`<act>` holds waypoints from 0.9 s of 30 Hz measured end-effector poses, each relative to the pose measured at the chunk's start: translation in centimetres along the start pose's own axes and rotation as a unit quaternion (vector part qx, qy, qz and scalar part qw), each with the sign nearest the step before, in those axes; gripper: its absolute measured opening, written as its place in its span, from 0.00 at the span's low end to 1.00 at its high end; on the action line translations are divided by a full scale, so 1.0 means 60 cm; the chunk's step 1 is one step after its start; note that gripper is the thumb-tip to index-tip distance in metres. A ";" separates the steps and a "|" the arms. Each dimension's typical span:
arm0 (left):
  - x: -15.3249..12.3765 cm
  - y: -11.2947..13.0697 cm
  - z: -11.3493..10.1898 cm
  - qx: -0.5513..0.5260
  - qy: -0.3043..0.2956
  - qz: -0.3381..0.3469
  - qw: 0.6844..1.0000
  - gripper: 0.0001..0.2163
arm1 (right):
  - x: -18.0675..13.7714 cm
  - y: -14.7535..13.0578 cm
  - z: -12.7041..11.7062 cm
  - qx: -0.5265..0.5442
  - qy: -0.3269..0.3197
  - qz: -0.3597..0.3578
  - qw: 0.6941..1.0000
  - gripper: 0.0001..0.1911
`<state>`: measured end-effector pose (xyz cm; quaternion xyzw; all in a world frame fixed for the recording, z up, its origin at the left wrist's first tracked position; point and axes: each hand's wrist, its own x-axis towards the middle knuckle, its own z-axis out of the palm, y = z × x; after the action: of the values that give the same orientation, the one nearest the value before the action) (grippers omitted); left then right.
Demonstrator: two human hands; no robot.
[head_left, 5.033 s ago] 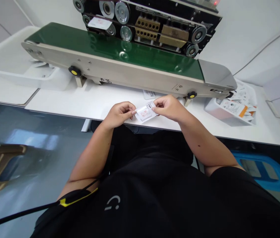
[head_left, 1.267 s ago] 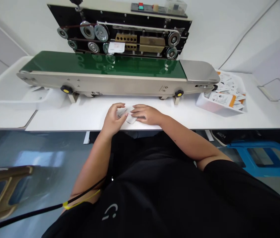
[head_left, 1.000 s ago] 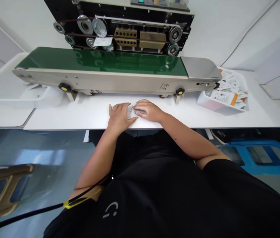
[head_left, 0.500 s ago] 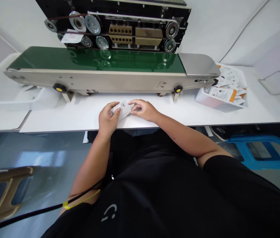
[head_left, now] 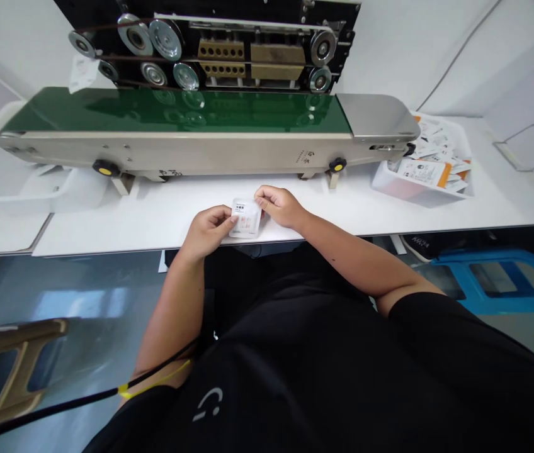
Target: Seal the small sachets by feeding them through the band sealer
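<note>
A small white printed sachet (head_left: 247, 219) is held between my two hands, over the front of the white table. My left hand (head_left: 209, 230) pinches its left edge, thumb on the printed face. At the upper right corner, my right hand (head_left: 280, 206) is closed on the sachet with thumb and fingertips. A bit of red shows by the right fingers; I cannot make out what it is. Behind the hands stands a sealing machine with a green conveyor belt (head_left: 177, 113). Another white sachet (head_left: 82, 73) hangs at the machine's left end, above the belt.
A white bin (head_left: 420, 189) full of white and orange sachets stands at the right. At the left is a translucent tray (head_left: 71, 192). Below the table are a blue stool (head_left: 507, 277) and a brown stool (head_left: 16, 371).
The sachet in my hands has turned its printed face up and come upright, with both hands on it. The other sachet has moved left out of the machine's rollers and tipped down.
</note>
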<state>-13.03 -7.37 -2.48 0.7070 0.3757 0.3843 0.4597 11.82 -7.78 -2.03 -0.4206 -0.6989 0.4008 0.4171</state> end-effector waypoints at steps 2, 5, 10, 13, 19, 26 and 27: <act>-0.001 0.004 0.000 0.007 -0.007 0.004 1.000 0.16 | -0.003 -0.004 -0.001 0.005 -0.010 0.007 1.000 0.14; 0.001 0.004 0.002 -0.007 0.015 0.006 1.000 0.17 | -0.005 -0.011 -0.003 -0.011 -0.023 0.006 1.000 0.15; 0.003 0.000 0.005 -0.016 0.068 0.017 0.997 0.17 | -0.006 -0.017 -0.003 -0.054 -0.061 -0.020 0.996 0.13; 0.000 0.001 0.004 -0.010 0.073 0.013 0.997 0.15 | -0.006 -0.016 -0.002 -0.056 -0.076 -0.025 0.995 0.13; -0.002 0.001 0.005 -0.053 0.085 -0.006 0.995 0.14 | -0.005 -0.005 -0.003 0.011 -0.072 -0.010 0.997 0.19; -0.001 -0.002 0.010 -0.084 0.105 -0.003 0.991 0.16 | -0.004 0.006 -0.006 0.052 -0.078 -0.013 0.996 0.22; -0.001 -0.001 0.010 -0.085 0.106 -0.002 0.991 0.17 | -0.003 0.006 -0.006 0.052 -0.081 -0.012 0.995 0.23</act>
<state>-12.52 -7.66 -2.73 0.6198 0.3894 0.4866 0.4769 12.31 -7.74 -2.29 -0.3559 -0.7134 0.4646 0.3854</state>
